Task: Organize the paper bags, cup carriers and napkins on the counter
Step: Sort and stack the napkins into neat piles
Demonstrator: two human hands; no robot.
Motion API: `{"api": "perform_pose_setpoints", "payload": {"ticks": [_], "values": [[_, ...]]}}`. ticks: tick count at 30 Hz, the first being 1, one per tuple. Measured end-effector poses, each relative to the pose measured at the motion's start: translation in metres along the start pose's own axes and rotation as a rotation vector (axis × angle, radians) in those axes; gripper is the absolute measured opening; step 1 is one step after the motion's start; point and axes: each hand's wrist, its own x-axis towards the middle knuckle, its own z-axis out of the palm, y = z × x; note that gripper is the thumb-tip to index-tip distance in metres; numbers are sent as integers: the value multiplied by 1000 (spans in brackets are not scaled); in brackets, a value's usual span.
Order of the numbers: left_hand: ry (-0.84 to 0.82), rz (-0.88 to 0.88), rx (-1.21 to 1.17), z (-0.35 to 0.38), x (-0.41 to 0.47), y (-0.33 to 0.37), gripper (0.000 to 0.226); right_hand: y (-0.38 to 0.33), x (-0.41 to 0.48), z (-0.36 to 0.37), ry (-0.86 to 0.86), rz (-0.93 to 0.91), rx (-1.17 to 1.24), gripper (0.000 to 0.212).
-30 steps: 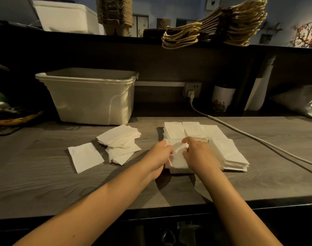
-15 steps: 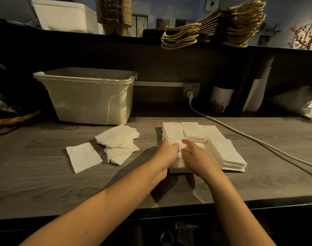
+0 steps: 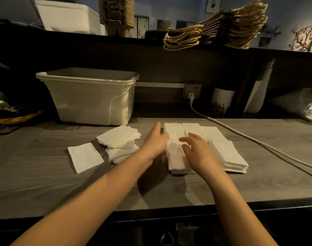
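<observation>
Grip: neither hand holds anything. Left hand (image 3: pixel 156 142) has fingers straight, motion-blurred, at left edge of stacked napkins (image 3: pixel 227 153). Right hand (image 3: pixel 200 153) spread and relaxed over nearest stack; contact unclear. Stacked napkins sit in tidy rows mid tabletop (image 3: pixel 45 183). Loose napkin pile (image 3: pixel 119 141) just left of left hand, single napkin (image 3: pixel 85 157) beside it. White bin (image 3: pixel 91 98) behind pile. Paper bags (image 3: pixel 240 23) and cup carriers (image 3: pixel 116 13) on upper shelf (image 3: pixel 98 39). Cable (image 3: pixel 258 143) crosses tabletop at right.
</observation>
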Motion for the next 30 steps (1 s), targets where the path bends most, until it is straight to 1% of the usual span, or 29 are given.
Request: {"api": "perform_pose_setpoints", "payload": {"ticks": [2,3,4,6,7,9,11,13,16,18,20,22,28,30], "values": [[41,72,161,-33,13,-4,48,-8,4,-5,69,-93,10,34],[89,90,281,-49,19,-9,45,-14,6,-6,60,-126,30,33],[150,91,427,-65,25,-16,43,-20,9,-6,14,-138,58,32],[252,28,758,-93,35,-33,43,-30,14,-5,-149,-120,60,31],[267,-41,880,-104,38,-40,45,-31,17,-1,-225,-107,14,32],[226,-177,982,-116,42,-51,51,-27,19,8,-290,-102,-71,29],[163,-237,989,-121,45,-59,53,-20,18,16,-274,-96,-79,28],[157,-241,968,-124,48,-63,53,-18,16,16,-219,-90,-15,31],[241,-218,944,-126,49,-63,48,-27,19,5,-101,-122,143,36],[290,-178,890,-125,46,-63,44,-37,23,-2,-65,-171,226,36],[292,-147,786,-125,41,-64,44,-47,29,-3,-70,-190,327,33],[274,-125,721,-125,38,-66,45,-54,37,2,-68,-172,418,31],[248,-111,725,-122,34,-60,49,-62,45,37,-80,-154,566,33],[242,-94,724,-121,34,-59,45,-57,43,47,-107,-168,545,35]]}}
